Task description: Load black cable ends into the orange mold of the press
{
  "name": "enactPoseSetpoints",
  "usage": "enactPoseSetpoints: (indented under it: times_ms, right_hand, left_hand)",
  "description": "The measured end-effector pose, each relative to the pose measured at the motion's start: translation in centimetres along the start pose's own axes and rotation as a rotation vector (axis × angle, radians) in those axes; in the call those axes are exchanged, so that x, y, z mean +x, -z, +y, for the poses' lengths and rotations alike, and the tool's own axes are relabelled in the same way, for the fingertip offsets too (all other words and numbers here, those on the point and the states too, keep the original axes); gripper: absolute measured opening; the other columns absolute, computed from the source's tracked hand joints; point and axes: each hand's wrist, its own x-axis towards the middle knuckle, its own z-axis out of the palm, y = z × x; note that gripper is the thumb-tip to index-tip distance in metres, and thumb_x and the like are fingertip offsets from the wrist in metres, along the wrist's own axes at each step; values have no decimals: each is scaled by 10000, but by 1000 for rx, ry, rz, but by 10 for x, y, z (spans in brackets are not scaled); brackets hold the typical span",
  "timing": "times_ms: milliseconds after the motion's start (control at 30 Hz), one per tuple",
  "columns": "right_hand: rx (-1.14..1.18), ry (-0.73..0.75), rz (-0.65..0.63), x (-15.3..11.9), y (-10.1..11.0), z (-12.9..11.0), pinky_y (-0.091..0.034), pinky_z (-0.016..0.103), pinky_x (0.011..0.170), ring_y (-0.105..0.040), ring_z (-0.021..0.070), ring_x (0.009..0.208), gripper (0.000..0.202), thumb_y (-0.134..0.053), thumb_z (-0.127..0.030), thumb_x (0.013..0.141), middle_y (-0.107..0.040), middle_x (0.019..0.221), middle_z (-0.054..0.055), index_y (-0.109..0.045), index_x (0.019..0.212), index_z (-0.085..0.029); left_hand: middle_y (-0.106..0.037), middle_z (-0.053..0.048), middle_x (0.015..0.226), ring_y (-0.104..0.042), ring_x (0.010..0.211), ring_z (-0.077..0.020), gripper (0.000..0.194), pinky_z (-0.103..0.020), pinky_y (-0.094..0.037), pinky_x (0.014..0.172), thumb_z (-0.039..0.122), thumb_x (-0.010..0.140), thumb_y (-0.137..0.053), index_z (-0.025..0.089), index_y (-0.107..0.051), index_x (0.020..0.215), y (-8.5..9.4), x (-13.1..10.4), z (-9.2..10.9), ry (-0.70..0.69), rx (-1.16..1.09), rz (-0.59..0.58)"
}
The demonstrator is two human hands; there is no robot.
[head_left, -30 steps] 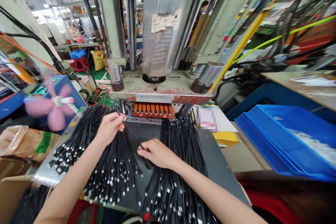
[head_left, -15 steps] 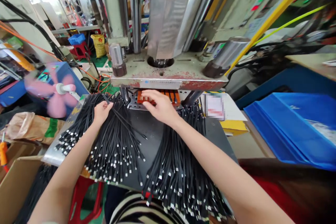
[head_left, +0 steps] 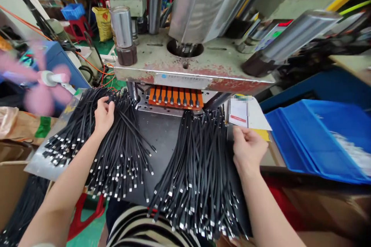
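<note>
My left hand is curled at the upper end of the left bundle of black USB cables, its fingertips closed around a cable end. My right hand is closed beside the table's right edge, to the right of the right cable bundle; what its fingers hold, if anything, is hidden. Under the press plate lies an orange fixture with several black cable ends set side by side in its slots. Metal plugs show at the near ends of both bundles.
A dark worktable carries both bundles. A pink fan spins at left. Blue bins and a card with a label are at right. Thick steel posts flank the press.
My right hand has left the orange fixture and moved right to the table's edge, uncovering the row of cable ends. My left hand stays at the left bundle. The view has shifted closer.
</note>
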Motion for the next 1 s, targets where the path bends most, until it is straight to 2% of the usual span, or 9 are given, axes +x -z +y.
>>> enactPoseSetpoints:
  times_ms: [100, 267, 467, 700, 867, 1000]
  right_hand:
    - [49, -69, 12, 1, -4, -8, -352, 256, 501, -437, 104, 478, 212, -638, -279, 686, -565, 558, 18, -714, 787, -109]
    - [81, -81, 62, 1, -5, -15, -344, 250, 499, -424, 92, 461, 214, -644, -255, 672, -573, 561, 20, -722, 794, -96]
    - [16, -67, 21, -1, -4, -14, -331, 254, 494, -414, 94, 449, 158, -643, -215, 679, -558, 532, 11, -727, 772, -120]
    - [90, -31, 26, -1, -4, -10, -341, 262, 506, -433, 97, 464, 146, -648, -221, 655, -565, 555, 17, -720, 746, -132]
    - [114, -43, 14, -2, -6, -10, -291, 256, 475, -397, 88, 438, 157, -640, -239, 635, -549, 539, 11, -710, 726, -133]
    - [111, -15, 11, -6, -4, -7, -284, 247, 469, -390, 83, 431, 160, -637, -252, 646, -534, 528, -4, -705, 731, -134]
  left_hand:
    - [-493, 38, 622, -458, 547, -106, 292, -223, -354, 558, 367, 884, -469, 146, -561, 1052, 1, 1, -4, -30, -68, -10]
    - [-542, 26, 638, -457, 531, -87, 236, -199, -341, 521, 346, 869, -501, 155, -622, 937, 2, 0, 1, -111, -103, -37]
    - [-522, 33, 593, -434, 498, -77, 211, -189, -324, 489, 316, 855, -517, 149, -642, 886, 3, -4, 7, -142, -109, -69]
    - [-512, 33, 573, -413, 489, -74, 195, -190, -309, 476, 309, 843, -538, 148, -648, 848, 2, -3, 4, -152, -114, -65]
    - [-497, 37, 563, -399, 484, -71, 195, -195, -302, 476, 311, 846, -544, 148, -652, 846, -1, -7, 2, -200, -134, -67]
    - [-518, 29, 585, -404, 483, -69, 198, -193, -300, 468, 316, 844, -553, 142, -649, 841, -1, -10, 4, -178, -193, -49]
